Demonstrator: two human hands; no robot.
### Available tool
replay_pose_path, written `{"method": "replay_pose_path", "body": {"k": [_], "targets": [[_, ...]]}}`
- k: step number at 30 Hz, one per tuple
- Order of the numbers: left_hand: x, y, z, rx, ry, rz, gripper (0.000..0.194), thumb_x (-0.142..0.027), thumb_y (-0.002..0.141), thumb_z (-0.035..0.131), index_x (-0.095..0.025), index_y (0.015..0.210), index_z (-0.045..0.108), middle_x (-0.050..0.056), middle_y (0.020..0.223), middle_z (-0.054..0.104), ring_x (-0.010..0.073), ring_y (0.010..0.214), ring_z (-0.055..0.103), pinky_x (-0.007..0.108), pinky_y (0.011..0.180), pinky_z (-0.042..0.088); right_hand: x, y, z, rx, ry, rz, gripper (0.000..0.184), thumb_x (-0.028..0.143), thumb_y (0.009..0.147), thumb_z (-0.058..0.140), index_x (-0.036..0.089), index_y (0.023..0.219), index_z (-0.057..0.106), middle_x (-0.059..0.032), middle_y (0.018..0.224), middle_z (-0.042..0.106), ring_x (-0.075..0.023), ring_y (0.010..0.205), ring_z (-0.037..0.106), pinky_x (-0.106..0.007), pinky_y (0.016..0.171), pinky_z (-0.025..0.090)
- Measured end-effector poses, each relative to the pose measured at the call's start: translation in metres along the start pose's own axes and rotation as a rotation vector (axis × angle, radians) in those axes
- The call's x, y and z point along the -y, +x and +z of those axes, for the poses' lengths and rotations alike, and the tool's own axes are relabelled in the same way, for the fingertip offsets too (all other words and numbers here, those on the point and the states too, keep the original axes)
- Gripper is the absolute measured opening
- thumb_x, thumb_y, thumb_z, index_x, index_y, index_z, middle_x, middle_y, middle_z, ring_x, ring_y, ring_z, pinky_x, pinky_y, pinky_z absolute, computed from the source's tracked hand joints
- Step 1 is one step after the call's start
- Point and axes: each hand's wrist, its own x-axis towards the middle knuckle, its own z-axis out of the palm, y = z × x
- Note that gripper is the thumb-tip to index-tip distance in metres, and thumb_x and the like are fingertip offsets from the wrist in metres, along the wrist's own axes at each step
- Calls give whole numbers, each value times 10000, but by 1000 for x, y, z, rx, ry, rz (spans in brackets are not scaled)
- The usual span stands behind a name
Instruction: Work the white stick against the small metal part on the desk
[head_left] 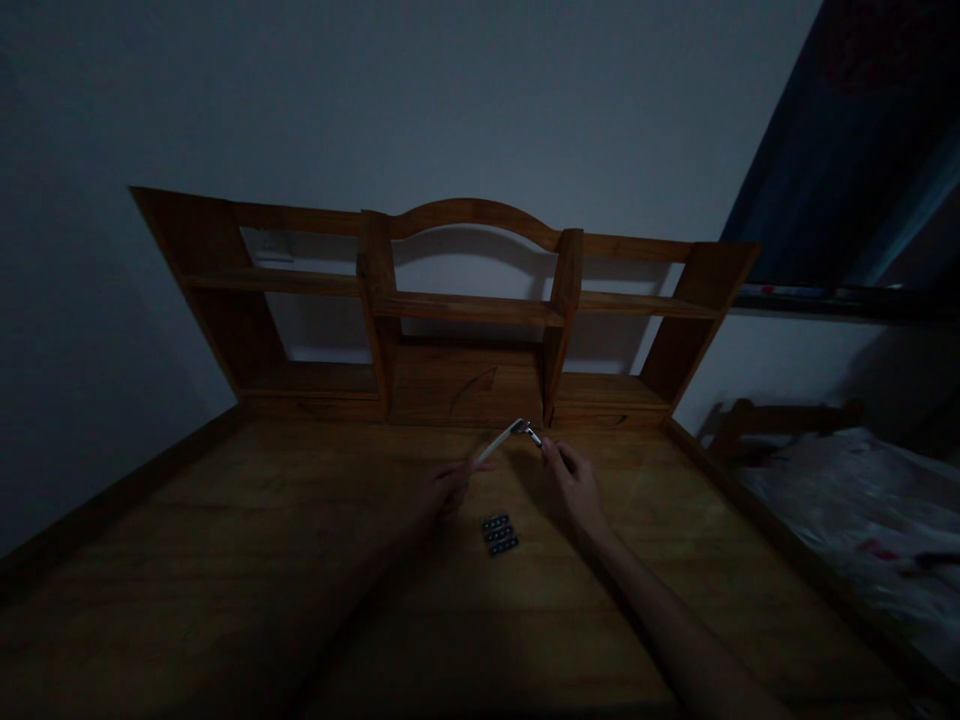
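Observation:
My left hand is closed on the lower end of a slim white handle that slants up to a small dark head. From the right, my right hand grips a short, thin tool with a shiny metal end. Its tip meets or nearly meets the dark head; I cannot tell which. Dim light hides the exact kind of both tools. Below and between the hands, a small black pack with rows of pale spots lies flat on the wooden desk.
A wooden shelf unit with open compartments stands along the back of the desk, against a pale wall. Raised edging borders the right side. Beyond it lies crumpled clear plastic, and a dark curtain hangs at upper right.

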Motion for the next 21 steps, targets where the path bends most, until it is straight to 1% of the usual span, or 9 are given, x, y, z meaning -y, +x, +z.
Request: {"method": "replay_pose_path", "body": {"k": [4, 7, 9, 12, 15, 18, 21], "targets": [[-2, -1, 1, -8, 11, -21, 556, -567, 849, 583, -135, 1188, 664, -100, 537, 252, 58, 425, 181, 218, 392, 115, -1, 1, 0, 4, 1, -9, 466, 574, 933, 479, 190, 682, 562, 27, 620, 469, -142, 610, 438, -250, 564, 315], [0, 0, 0, 2, -14, -26, 554, -554, 848, 598, -122, 1189, 657, -98, 533, 260, 56, 427, 178, 223, 392, 114, -4, 2, 2, 65, 0, -15, 471, 571, 928, 490, 187, 665, 561, 27, 615, 462, -140, 605, 436, -252, 566, 317], [2, 1, -1, -14, -10, -20, 544, -548, 849, 597, -114, 1172, 662, -96, 523, 264, 55, 420, 180, 225, 388, 113, -7, 2, 2, 92, -4, -10, 473, 570, 923, 498, 185, 657, 564, 27, 609, 457, -139, 599, 435, -254, 564, 315], [3, 3, -1, -22, 24, 2, 540, -555, 848, 591, -120, 1158, 674, -95, 508, 261, 59, 411, 187, 220, 378, 122, -8, 3, 0, 60, -17, 8, 474, 575, 923, 496, 187, 660, 564, 30, 606, 458, -138, 596, 434, -253, 558, 309], [2, 3, -1, 3, 14, 10, 543, -565, 839, 604, -138, 1166, 680, -94, 513, 249, 61, 418, 177, 220, 375, 121, -8, 3, 0, 35, -31, -1, 482, 581, 924, 492, 188, 653, 560, 28, 609, 478, -140, 605, 448, -251, 568, 319], [2, 2, -2, 10, -8, -4, 547, -576, 831, 612, -146, 1159, 689, -92, 531, 247, 58, 424, 175, 222, 381, 111, -8, 1, 3, 82, -51, -21, 484, 579, 924, 493, 184, 658, 581, 22, 615, 500, -142, 608, 461, -251, 576, 329], [3, 3, -3, -20, 4, -3, 550, -584, 820, 619, -150, 1148, 696, -93, 520, 257, 59, 417, 187, 222, 387, 111, -11, 0, 6, 107, -62, -23, 483, 579, 920, 494, 181, 665, 596, 17, 618, 512, -146, 610, 464, -254, 578, 334]]}}
